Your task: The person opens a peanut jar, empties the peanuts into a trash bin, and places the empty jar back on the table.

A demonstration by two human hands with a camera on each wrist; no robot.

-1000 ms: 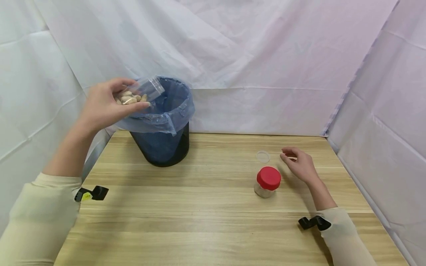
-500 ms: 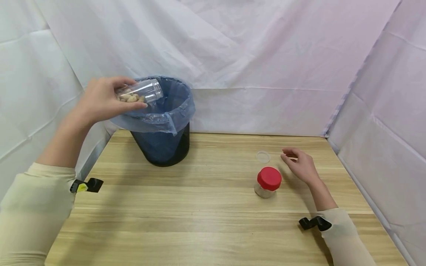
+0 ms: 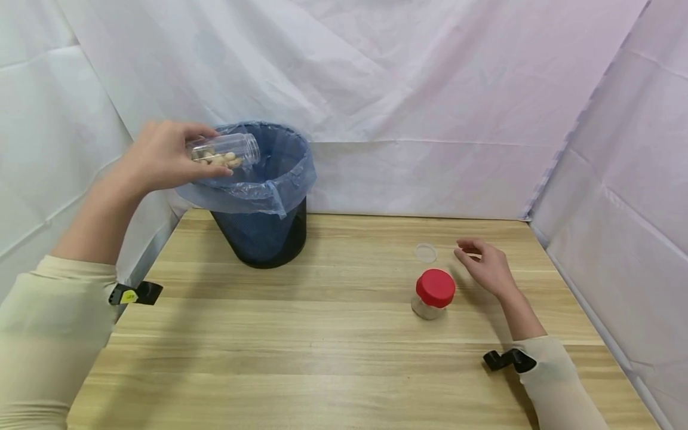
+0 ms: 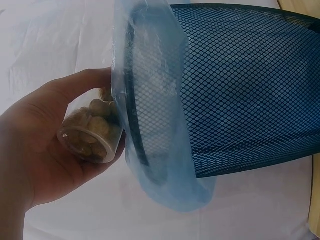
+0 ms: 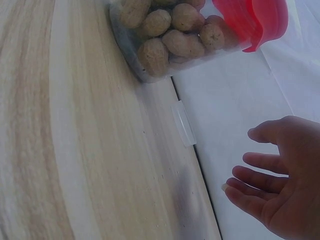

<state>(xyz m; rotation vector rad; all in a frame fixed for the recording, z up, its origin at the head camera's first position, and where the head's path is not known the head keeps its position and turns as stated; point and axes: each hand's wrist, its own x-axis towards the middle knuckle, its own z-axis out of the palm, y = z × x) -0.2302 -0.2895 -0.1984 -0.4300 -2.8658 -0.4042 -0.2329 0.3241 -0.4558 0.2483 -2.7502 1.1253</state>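
Observation:
My left hand (image 3: 166, 155) grips a small clear jar (image 3: 240, 143) between thumb and fingers. The jar lies almost on its side, its uncapped mouth over the near left rim of a black mesh bin (image 3: 292, 230). Peanuts in their shells (image 4: 100, 125) rest along its lower side. To the right, a second clear jar (image 3: 427, 309) with a red lid (image 3: 436, 288) stands upright; peanuts (image 5: 172, 42) fill what shows of it in the right wrist view. Beside it, my right hand (image 3: 486, 267) hangs loosely curled, holding nothing.
A blue plastic liner (image 3: 298, 185) folds over the bin's rim. Behind the red-lidded jar, a thin translucent disc (image 3: 426, 253) lies on the wooden table (image 3: 322, 358). White cloth walls (image 3: 430, 89) enclose the back and both sides.
The jar in my left hand has tipped down, bringing its mouth lower, and the peanuts have shifted slightly toward it. My left forearm has edged up and left. My right hand stays put.

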